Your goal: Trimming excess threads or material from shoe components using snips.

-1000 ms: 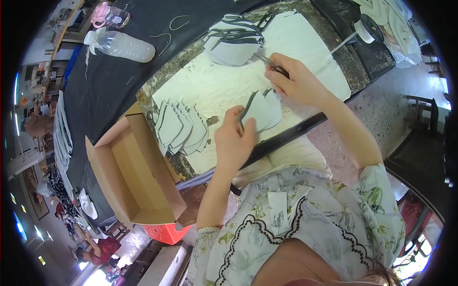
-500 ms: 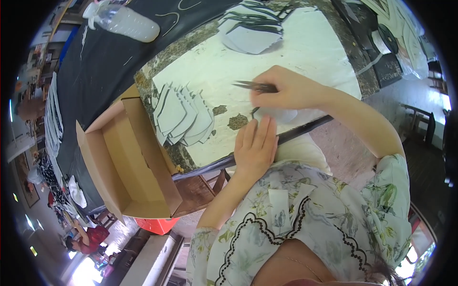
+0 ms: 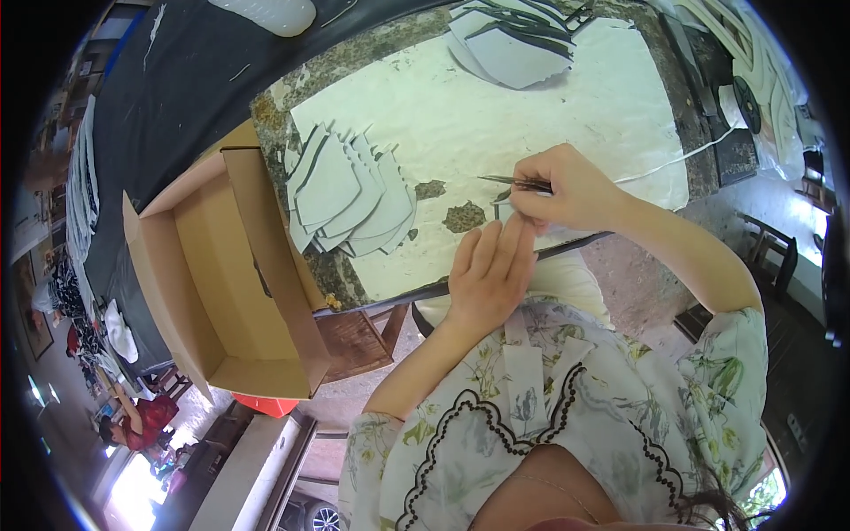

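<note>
My left hand point(image 3: 492, 273) lies palm down at the near edge of the work board, its fingers stretched out. Beneath its fingertips is a light grey cut piece point(image 3: 503, 211), mostly covered by both hands. Close beside them my right hand point(image 3: 567, 188) is closed around slim, dark, pointed scissors point(image 3: 528, 183), blades toward the left. Its thumb and fingertips come down by the left fingertips; whether they also pinch the piece is hidden. A narrow white tape point(image 3: 677, 165) runs from a reel point(image 3: 746, 103) at the right to behind my right wrist.
Light grey cut pieces with dark edges form a fanned pile point(image 3: 350, 199) on the left of the white-covered board point(image 3: 611, 97). Another pile point(image 3: 518, 55) lies at the far side. An open cardboard box point(image 3: 217, 274) stands left; a plastic bottle point(image 3: 270, 11) lies beyond.
My right hand has come down and nearer to my left hand, still holding the scissors. The white tape now stretches from the reel toward my right hand. The whole view has shifted slightly.
</note>
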`<state>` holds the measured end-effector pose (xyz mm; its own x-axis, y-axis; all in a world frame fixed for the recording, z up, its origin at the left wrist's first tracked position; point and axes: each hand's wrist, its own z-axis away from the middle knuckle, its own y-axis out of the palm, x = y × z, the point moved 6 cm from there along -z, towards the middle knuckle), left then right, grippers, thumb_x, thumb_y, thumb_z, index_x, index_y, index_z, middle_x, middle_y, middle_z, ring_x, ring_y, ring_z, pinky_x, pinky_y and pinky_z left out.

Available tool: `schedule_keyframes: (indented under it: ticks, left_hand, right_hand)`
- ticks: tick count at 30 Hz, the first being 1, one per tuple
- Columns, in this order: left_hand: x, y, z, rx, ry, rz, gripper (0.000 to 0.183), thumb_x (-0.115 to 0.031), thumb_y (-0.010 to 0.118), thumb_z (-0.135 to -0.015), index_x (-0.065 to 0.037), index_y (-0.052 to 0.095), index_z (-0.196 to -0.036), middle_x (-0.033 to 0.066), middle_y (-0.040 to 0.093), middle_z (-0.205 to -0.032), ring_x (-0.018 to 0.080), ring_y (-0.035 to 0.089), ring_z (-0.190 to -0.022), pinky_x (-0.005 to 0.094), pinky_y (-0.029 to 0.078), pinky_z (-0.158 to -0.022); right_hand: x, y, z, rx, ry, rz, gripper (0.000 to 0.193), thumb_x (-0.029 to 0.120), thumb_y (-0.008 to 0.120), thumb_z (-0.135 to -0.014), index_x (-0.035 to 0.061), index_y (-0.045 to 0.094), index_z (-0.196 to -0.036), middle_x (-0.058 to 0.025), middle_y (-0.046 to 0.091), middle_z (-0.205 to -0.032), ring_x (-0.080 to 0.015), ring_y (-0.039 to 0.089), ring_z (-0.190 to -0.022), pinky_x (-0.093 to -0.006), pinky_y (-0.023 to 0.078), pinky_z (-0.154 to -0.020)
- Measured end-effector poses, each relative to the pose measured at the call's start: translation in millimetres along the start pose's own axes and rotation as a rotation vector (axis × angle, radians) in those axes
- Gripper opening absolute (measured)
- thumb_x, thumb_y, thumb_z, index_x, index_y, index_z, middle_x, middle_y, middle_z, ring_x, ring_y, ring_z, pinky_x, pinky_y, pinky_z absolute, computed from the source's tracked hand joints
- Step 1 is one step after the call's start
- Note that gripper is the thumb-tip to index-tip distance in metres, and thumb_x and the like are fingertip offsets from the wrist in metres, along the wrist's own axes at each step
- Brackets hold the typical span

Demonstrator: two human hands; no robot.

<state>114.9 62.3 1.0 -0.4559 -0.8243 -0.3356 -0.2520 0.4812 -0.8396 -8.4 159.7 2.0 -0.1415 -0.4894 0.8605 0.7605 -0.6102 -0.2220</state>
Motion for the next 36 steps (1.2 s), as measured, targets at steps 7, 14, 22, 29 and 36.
schedule_keyframes:
  ticks: [7, 14, 22, 29, 36]
  left_hand:
    - [2, -6, -1, -0.039, -0.058, 0.057, 0.045, -0.02, 0.072, -0.081, -0.001, 0.063, -0.122, 0.0111, 0.061, -0.127, 0.0274, 0.055, -0.111, 0.0409, 0.042, -0.095]
    - [6, -9, -3, -0.042, -0.142, 0.024, 0.047, -0.022, 0.071, -0.083, -0.001, 0.062, -0.124, 0.0113, 0.061, -0.13, 0.0267, 0.055, -0.113, 0.0401, 0.042, -0.095]
    - [9, -7, 0, -0.041, -0.138, 0.027, 0.048, -0.022, 0.071, -0.082, 0.0, 0.061, -0.124, 0.0131, 0.06, -0.131, 0.0277, 0.055, -0.114, 0.0406, 0.042, -0.096]
    - [9, -8, -3, 0.018, -0.154, 0.056, 0.048, -0.019, 0.072, -0.081, 0.002, 0.059, -0.123, 0.0151, 0.059, -0.131, 0.0308, 0.055, -0.113, 0.0408, 0.039, -0.096]
    - [6, -10, -10, 0.018, -0.2, 0.018, 0.049, -0.021, 0.066, -0.084, -0.001, 0.058, -0.127, 0.0106, 0.059, -0.13, 0.0261, 0.053, -0.114, 0.039, 0.038, -0.097]
  right_hand:
    - [0, 0, 1, -0.026, 0.011, -0.037, 0.016, 0.007, 0.059, -0.083, -0.0036, 0.057, -0.071, -0.0073, 0.061, -0.062, -0.013, 0.064, -0.054, -0.0254, 0.049, -0.05]
    - [2, -2, 4, -0.028, 0.064, -0.053, 0.014, 0.005, 0.059, -0.083, -0.0053, 0.056, -0.073, -0.0078, 0.059, -0.065, -0.0147, 0.065, -0.055, -0.0265, 0.051, -0.048]
    - [2, -1, 3, -0.013, 0.046, -0.062, 0.014, 0.005, 0.059, -0.083, -0.005, 0.056, -0.074, -0.008, 0.059, -0.065, -0.015, 0.066, -0.056, -0.0265, 0.052, -0.05]
    - [1, 2, 3, 0.006, 0.049, 0.004, 0.013, 0.006, 0.059, -0.084, -0.0048, 0.059, -0.076, -0.008, 0.06, -0.065, -0.0146, 0.064, -0.054, -0.0272, 0.051, -0.049]
    - [1, -23, 11, 0.033, 0.116, 0.126, 0.014, 0.01, 0.062, -0.084, -0.0029, 0.064, -0.078, -0.0077, 0.06, -0.059, -0.015, 0.061, -0.051, -0.0283, 0.045, -0.048]
